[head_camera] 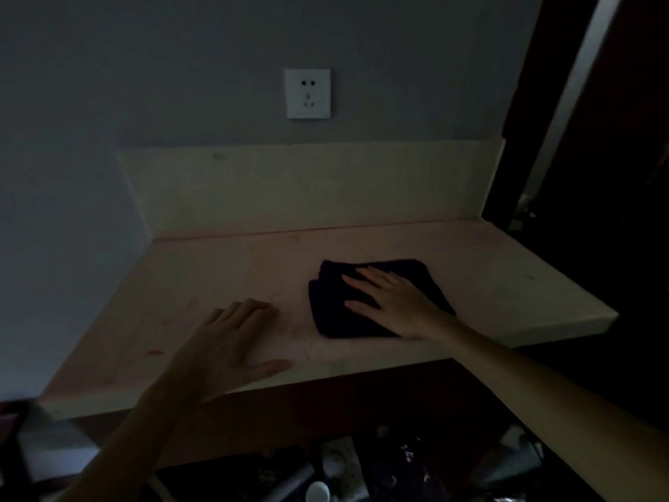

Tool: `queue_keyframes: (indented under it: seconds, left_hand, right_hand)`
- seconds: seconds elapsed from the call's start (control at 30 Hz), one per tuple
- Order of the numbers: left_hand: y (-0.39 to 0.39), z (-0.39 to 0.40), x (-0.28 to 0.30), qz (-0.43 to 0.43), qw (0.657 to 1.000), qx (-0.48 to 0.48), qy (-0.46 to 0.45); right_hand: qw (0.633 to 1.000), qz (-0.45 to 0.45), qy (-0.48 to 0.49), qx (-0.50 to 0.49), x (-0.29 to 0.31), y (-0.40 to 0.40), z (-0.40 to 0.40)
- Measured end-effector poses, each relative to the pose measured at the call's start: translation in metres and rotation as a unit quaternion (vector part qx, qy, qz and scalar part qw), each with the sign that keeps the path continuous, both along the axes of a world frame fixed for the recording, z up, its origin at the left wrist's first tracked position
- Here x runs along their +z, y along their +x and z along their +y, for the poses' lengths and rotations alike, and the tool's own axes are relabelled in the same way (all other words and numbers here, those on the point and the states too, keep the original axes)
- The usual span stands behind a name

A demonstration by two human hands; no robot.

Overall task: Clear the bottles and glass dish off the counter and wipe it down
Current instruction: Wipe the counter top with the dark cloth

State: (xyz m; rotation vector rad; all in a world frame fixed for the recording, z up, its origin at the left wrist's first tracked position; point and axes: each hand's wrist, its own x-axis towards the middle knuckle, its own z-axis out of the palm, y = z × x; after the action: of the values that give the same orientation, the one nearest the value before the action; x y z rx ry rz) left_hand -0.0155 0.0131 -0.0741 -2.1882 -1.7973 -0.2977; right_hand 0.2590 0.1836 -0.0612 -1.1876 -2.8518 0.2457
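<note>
Your right hand (394, 302) lies flat on a dark folded cloth (365, 302), its fingers (356, 282) straight and slightly spread, pressing the cloth against the pale, pinkish stone worktop (488, 269). The cloth sits right of the worktop's middle, nearer its front edge than the cream upstand (289, 182) at the back. Your left hand (224, 342) rests palm down on the bare worktop, left of the cloth and apart from it, fingers straight and close together, the thumb stretched out toward the front edge; it holds nothing. A small red smear (154, 353) marks the worktop near its front left corner. On the grey wall above, a white socket plate (307, 93) is mounted. Below the worktop's front edge, in the dim light, a jumble of bottles and containers (336, 465) shows, too dark to tell apart.
</note>
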Motion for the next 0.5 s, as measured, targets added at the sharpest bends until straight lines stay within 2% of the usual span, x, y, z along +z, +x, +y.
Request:
queue_keyframes:
  seconds: [0.1,0.2,0.33,0.4,0.5]
  left_hand:
    - [0.017,0.005,0.002,-0.005,1.0,0.001,0.012]
    - [0.055,0.024,0.008,-0.007,0.999,-0.048,-0.001]
    - [0.098,0.054,0.007,-0.015,0.997,-0.05,-0.052]
    - [0.102,0.06,0.005,-0.033,0.998,-0.026,-0.046]
    - [0.097,0.063,0.0,-0.026,0.998,-0.055,-0.018]
  right_hand:
    - [1.0,-0.007,-0.001,-0.015,0.0,0.044,-0.02]
    - [1.0,-0.009,-0.014,-0.012,0.002,0.041,-0.004]
    - [1.0,-0.004,-0.004,-0.03,0.0,0.019,0.062]
    - [0.998,-0.01,-0.004,-0.056,0.0,0.003,0.103]
    - [0.996,-0.018,-0.007,-0.085,0.005,-0.021,0.154]
